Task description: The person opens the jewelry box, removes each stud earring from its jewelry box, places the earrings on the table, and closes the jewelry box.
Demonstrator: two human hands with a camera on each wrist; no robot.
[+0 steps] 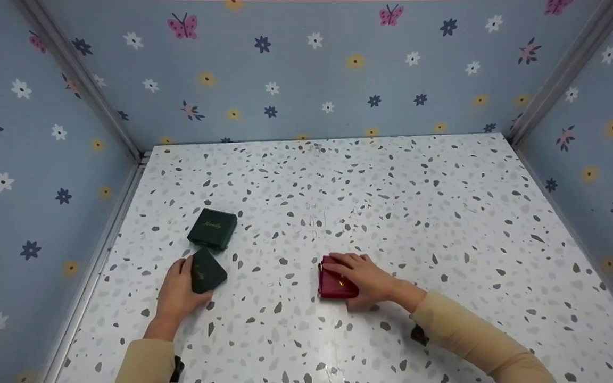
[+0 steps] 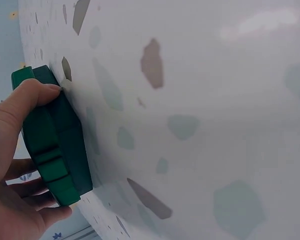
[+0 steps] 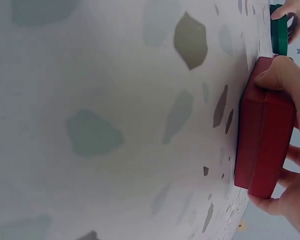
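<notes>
My left hand point(image 1: 176, 292) grips a small dark green box point(image 1: 208, 271) at the left of the speckled tabletop, thumb on the near side and fingers on the far side. In the left wrist view that green box point(image 2: 72, 145) shows a lid and a darker body close to the surface. Just beyond it lies a second dark green box point(image 1: 212, 227) with gold lettering on top. Near the middle, my right hand point(image 1: 367, 281) holds a red box point(image 1: 334, 284) from its right side. The red box point(image 3: 252, 132) looks closed in the right wrist view; fingers partly cover its top.
The white speckled tabletop point(image 1: 296, 213) extends around the boxes. Blue panels with flowers and butterflies stand at the back point(image 1: 306, 69), the left point(image 1: 35, 213) and the right point(image 1: 599, 159). Metal strips run along the corners.
</notes>
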